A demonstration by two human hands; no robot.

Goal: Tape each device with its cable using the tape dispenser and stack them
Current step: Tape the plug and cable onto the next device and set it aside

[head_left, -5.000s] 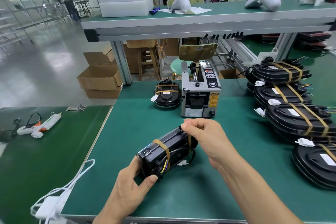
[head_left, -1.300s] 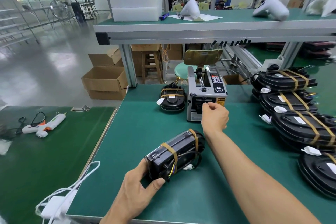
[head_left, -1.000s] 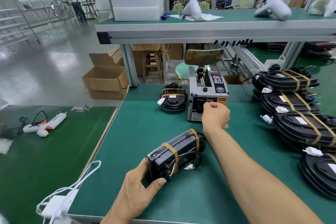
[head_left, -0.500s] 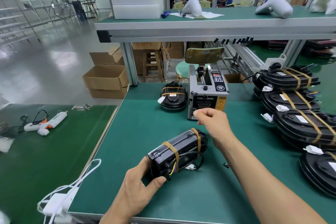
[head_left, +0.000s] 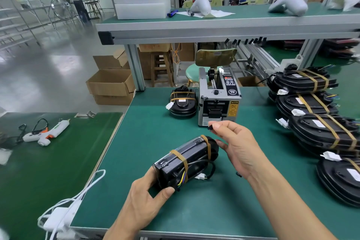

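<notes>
- Two tape bands already bind the device (head_left: 186,163) at table centre, on edge, gripped by the left hand (head_left: 145,199).
- Right hand (head_left: 236,145), at 2 o'clock of it, pinches something small and dark; tape unclear.
- Next, probably: stack it with the taped device (head_left: 183,103) at 12 o'clock beside the tape dispenser (head_left: 219,97).

A factory assembly floor is shown. An automatic tape dispenser (head_left: 219,97) is stood on a green anti-static bench (head_left: 148,142), and it is taken here as the landmark. To its right, rows of identical black devices (head_left: 319,130), each bound with tan tape, are laid out in stacks. Above and behind it, a raised shelf on an aluminium frame (head_left: 214,31) is seen, with white foam blocks (head_left: 141,1) and white moulded housings (head_left: 287,3) set on it. To its left, open cardboard boxes (head_left: 111,84) are placed on a polished concrete floor (head_left: 39,76); a glue gun (head_left: 47,132) is laid on a second green bench further left. Behind it, machinery is visible.
</notes>
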